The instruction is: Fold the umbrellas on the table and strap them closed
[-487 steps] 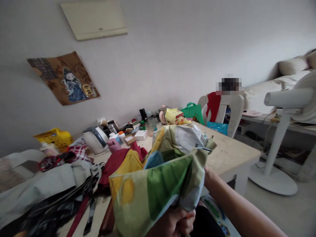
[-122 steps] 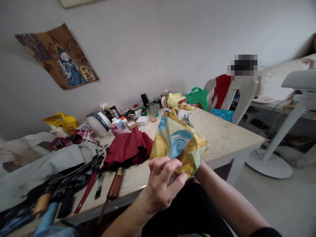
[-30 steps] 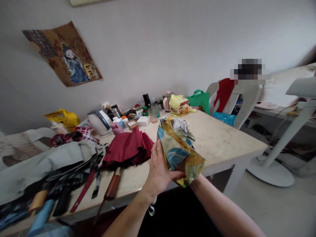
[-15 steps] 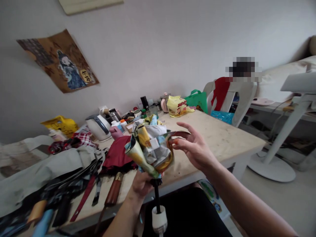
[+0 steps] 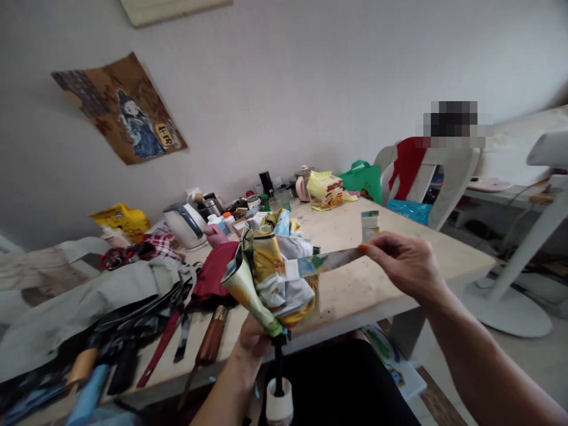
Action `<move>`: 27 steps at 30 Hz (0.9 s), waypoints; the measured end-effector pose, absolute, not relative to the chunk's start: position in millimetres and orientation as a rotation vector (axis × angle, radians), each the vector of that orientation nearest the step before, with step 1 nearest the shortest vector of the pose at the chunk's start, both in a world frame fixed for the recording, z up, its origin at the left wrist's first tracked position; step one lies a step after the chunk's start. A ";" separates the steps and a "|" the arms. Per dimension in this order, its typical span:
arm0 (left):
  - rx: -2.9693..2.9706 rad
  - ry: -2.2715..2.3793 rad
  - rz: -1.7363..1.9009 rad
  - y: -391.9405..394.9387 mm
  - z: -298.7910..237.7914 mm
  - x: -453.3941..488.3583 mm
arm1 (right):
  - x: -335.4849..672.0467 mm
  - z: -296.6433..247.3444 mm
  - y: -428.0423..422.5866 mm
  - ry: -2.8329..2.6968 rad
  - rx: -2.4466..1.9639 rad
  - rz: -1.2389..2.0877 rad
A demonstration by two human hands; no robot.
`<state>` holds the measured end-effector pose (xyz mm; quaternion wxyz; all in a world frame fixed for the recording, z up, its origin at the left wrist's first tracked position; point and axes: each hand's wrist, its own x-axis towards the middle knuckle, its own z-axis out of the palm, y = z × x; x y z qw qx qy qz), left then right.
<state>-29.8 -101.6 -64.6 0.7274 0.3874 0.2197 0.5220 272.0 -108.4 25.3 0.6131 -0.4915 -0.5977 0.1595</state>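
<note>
A folding umbrella [image 5: 270,278] with yellow, grey and green printed cloth is bunched up in front of me. Its black shaft and white handle [image 5: 279,399] point down toward my lap. My left hand [image 5: 254,338] grips the umbrella low down from behind, with most of its fingers hidden by the cloth. My right hand [image 5: 402,257] pinches the umbrella's strap [image 5: 332,260] between thumb and finger. The strap is pulled out taut to the right, its loose end standing up beyond the fingers. A white patch sits where the strap joins the cloth.
Left on the table [image 5: 444,254] lie a dark red umbrella [image 5: 215,272], one with a brown handle [image 5: 213,340], and several others. Behind stand a kettle [image 5: 184,225], bottles, a yellow snack bag [image 5: 326,190] and a green bag [image 5: 361,177]. A person [image 5: 452,121] sits beyond a white chair.
My right hand has closed on the strap and drawn it out to the right, away from the cloth. The left hand keeps its hold. The view has shifted slightly left.
</note>
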 end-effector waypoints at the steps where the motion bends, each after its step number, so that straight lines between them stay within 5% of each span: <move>1: 0.835 0.455 1.161 -101.2 -66.0 -30.3 | 278.6 23.3 -104.8 -1.433 -1.169 0.371; 6: 0.822 0.401 1.159 -102.1 -69.0 -22.2 | 280.7 0.7 -84.7 -1.703 -1.256 0.618; 15: 1.019 0.648 1.205 -114.9 -53.1 8.9 | 225.3 -7.4 -152.5 -1.343 -1.278 0.487; 22: 0.976 0.544 0.969 -130.5 -58.1 26.5 | 214.7 -13.6 -104.2 -1.276 -0.623 1.583; 27: 0.893 0.346 0.836 -131.6 -80.6 30.5 | 202.5 -29.7 -89.8 -1.001 -0.372 1.821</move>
